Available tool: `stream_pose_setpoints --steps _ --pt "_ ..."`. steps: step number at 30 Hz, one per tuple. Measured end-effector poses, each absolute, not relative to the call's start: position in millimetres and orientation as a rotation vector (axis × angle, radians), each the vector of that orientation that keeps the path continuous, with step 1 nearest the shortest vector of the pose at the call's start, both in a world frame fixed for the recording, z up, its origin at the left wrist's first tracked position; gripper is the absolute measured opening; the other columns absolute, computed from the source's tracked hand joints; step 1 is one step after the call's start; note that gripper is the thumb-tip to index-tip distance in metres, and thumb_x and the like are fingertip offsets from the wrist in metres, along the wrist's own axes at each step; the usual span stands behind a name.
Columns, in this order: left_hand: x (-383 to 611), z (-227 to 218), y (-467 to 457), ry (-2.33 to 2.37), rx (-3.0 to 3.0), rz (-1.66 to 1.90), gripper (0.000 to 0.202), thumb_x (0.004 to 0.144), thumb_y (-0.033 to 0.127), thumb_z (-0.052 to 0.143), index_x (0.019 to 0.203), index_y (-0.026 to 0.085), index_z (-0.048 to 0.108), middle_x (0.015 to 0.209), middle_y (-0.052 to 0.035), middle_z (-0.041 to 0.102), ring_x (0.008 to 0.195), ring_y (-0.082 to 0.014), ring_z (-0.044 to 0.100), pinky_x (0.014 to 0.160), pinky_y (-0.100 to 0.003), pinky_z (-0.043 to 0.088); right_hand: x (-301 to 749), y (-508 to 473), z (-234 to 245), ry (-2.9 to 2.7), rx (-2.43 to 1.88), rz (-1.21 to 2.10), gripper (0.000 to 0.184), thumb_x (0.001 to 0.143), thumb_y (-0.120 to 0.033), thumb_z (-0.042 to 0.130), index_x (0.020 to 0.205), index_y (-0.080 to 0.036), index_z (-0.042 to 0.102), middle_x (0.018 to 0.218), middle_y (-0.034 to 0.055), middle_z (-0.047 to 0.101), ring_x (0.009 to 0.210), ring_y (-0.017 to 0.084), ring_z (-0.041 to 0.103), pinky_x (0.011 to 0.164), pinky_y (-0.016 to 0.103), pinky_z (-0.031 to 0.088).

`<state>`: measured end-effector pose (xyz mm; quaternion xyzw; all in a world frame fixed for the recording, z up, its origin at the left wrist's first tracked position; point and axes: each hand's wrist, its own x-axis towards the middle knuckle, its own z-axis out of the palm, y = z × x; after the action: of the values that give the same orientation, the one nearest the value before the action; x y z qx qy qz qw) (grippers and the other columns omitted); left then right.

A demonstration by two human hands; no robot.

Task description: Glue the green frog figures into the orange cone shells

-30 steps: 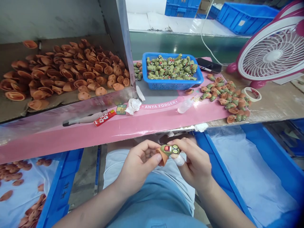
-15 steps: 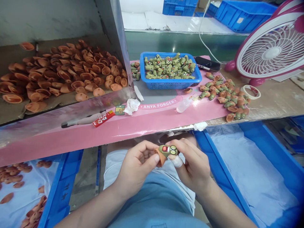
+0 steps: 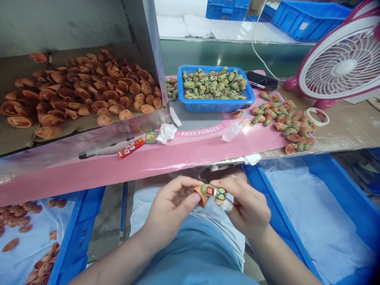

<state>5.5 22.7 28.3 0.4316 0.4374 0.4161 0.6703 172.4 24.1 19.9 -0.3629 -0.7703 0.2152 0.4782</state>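
Over my lap, my left hand [image 3: 175, 208] pinches an orange shell [image 3: 202, 194] between thumb and fingers. My right hand [image 3: 245, 206], with white wrapping on its thumb, grips a small green figure [image 3: 211, 191] that has round yellow eyes and an open red mouth. One end of the figure sits against or inside the shell; my fingers partly hide the join. Past my hands, a blue basket [image 3: 218, 106] on the bench holds many green figures. To its right lies a pile of green-and-orange pieces [image 3: 292, 122].
An open-fronted box at the left holds a heap of orange shells [image 3: 86, 91]. A fan [image 3: 341, 67], a tape roll [image 3: 317, 116] and a clear bottle [image 3: 231, 132] stand on the bench. Blue crates flank my lap, the left crate [image 3: 77, 237] with shells and the right crate [image 3: 285, 225] cloth-lined.
The figure and shell have shifted slightly right along with my hands, and the figure has turned a little. Both hands keep their hold. The whole view has moved slightly.
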Motion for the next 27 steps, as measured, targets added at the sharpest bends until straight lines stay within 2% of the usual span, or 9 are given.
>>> stream_pose_setpoints --steps 5,11,19,23,27 --pt "4.5 29.6 22.0 0.995 0.961 0.946 0.011 0.073 0.018 0.059 0.084 0.020 0.062 0.073 0.0000 0.063 0.064 -0.0112 0.057 0.060 -0.022 0.047 172.4 21.4 17.0 -1.867 -0.861 0.529 0.032 0.080 -0.016 0.050 0.111 -0.018 0.050 0.088 0.0085 0.062 0.071 0.017 0.057 0.057 0.029 0.047" --pt "4.8 34.5 20.6 0.921 0.920 0.946 0.011 0.073 0.015 0.060 0.083 0.020 0.062 0.068 0.0010 0.063 0.063 -0.0103 0.058 0.060 -0.020 0.047 172.3 18.2 17.0 -1.857 -0.832 0.519 0.035 0.077 -0.010 0.051 0.111 -0.016 0.050 0.088 0.0085 0.061 0.069 0.016 0.056 0.057 0.029 0.047" --pt "2.5 34.1 18.7 0.914 0.944 0.894 0.009 0.075 0.016 0.057 0.084 0.018 0.058 0.068 0.0016 0.063 0.063 -0.0097 0.058 0.061 -0.020 0.047 173.9 19.7 13.0 -1.875 -0.794 0.596 0.035 0.077 -0.010 0.049 0.111 -0.015 0.048 0.087 0.0083 0.059 0.070 0.016 0.054 0.059 0.029 0.045" --pt "1.6 33.8 17.9 0.978 1.097 0.878 0.010 0.078 0.017 0.053 0.088 0.020 0.055 0.071 0.0012 0.064 0.066 -0.0112 0.060 0.062 -0.022 0.048 173.3 20.8 16.7 -1.943 -0.873 0.646 0.030 0.082 -0.018 0.043 0.112 -0.014 0.044 0.087 0.0081 0.058 0.074 0.016 0.053 0.062 0.030 0.045" --pt "0.8 30.9 17.7 1.177 1.470 0.943 0.015 0.076 0.015 0.055 0.090 0.021 0.056 0.079 0.0006 0.065 0.069 -0.0120 0.062 0.065 -0.021 0.047 167.2 21.2 22.3 -2.024 -1.056 0.554 0.040 0.084 -0.041 0.038 0.112 -0.012 0.041 0.089 0.0107 0.053 0.074 0.018 0.049 0.061 0.031 0.044"
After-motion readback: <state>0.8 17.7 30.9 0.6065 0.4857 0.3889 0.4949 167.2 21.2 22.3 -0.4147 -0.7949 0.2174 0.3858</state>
